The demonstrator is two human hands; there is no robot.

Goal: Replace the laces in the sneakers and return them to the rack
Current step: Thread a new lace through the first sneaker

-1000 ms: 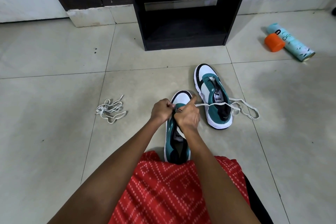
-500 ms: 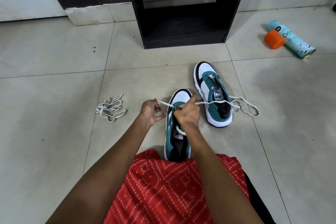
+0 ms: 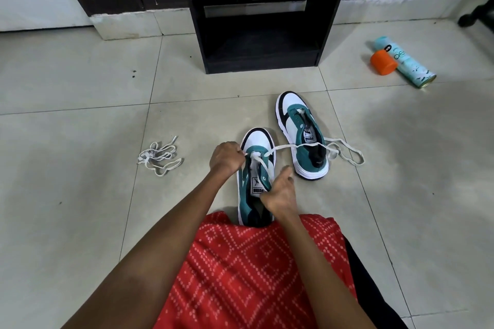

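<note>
Sneakers sit on the tiled floor (image 3: 80, 222) in front of me. The near sneaker (image 3: 247, 195) has its heel against my red patterned cloth (image 3: 254, 270); the far sneaker (image 3: 290, 104) lies just beyond it to the right, toes towards the black rack (image 3: 256, 59). A white lace (image 3: 286, 146) runs from the near sneaker's front eyelets across the far one and loops onto the floor. My left hand (image 3: 227, 159) is curled tight at the front eyelets, pinching the lace. My right hand (image 3: 280, 192) is over the tongue, fingers bent round a strand of the lace slanting down to it. A loose lace bundle (image 3: 160, 157) lies well to the left. At far right, a teal spray can (image 3: 409, 67) lies beside an orange cap (image 3: 382, 61).
</note>
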